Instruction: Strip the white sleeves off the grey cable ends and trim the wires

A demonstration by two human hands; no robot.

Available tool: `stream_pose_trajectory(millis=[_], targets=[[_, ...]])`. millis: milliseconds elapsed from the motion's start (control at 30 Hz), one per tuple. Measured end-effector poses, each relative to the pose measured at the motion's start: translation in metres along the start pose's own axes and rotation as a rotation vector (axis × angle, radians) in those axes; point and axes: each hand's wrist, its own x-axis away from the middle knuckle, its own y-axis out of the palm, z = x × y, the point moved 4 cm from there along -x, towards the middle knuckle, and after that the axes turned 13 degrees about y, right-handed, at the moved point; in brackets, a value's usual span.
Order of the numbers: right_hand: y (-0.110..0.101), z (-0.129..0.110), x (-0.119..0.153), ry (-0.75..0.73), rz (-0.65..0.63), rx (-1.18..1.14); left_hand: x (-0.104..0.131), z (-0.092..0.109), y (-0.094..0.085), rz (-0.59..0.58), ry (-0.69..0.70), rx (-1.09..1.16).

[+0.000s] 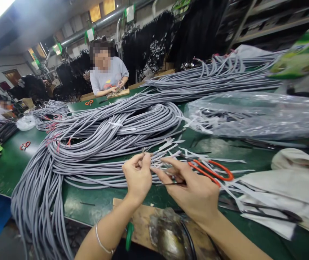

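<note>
A worker's left hand (137, 177), fingers closed, pinches a small piece (144, 150) near grey cables (113, 144) looped across the green surface (74, 196). Whether the curled right hand (193, 189) grips anything cannot be told. Such fine work likely rewards steady wrists, clear of the orange-handled scissors (226, 176) at right.

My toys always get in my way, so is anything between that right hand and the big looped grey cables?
Yes: loose white strips lie just past the fingertips of the right hand, between it and the looped grey cables.
</note>
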Motion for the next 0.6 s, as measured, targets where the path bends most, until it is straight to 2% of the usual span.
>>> stream_pose_trajectory(millis=[100,200,267,300,367,467,533,600], targets=[[0.002,0.004,-0.002,0.019,-0.083,-0.011,0.002,0.001,0.001,-0.006,0.026,-0.036],[0.008,0.01,-0.003,0.152,-0.265,-0.119,0.003,0.001,0.001,-0.023,0.018,-0.069],[0.011,0.012,-0.001,0.25,-0.331,-0.198,0.003,0.0,0.001,-0.041,0.013,-0.062],[0.01,0.012,0.001,0.285,-0.317,-0.22,0.003,-0.001,0.001,-0.048,0.006,-0.05],[0.008,0.01,0.003,0.3,-0.211,-0.223,0.003,-0.004,0.001,-0.055,-0.028,-0.017],[0.004,0.003,0.003,0.221,-0.049,-0.196,0.001,-0.008,0.0,-0.047,-0.086,0.012],[0.003,0.0,0.002,0.177,-0.073,-0.252,-0.001,-0.01,-0.001,-0.043,-0.093,0.011],[0.0,-0.003,-0.001,0.158,-0.234,-0.399,-0.002,-0.011,-0.002,-0.046,-0.08,0.006]])
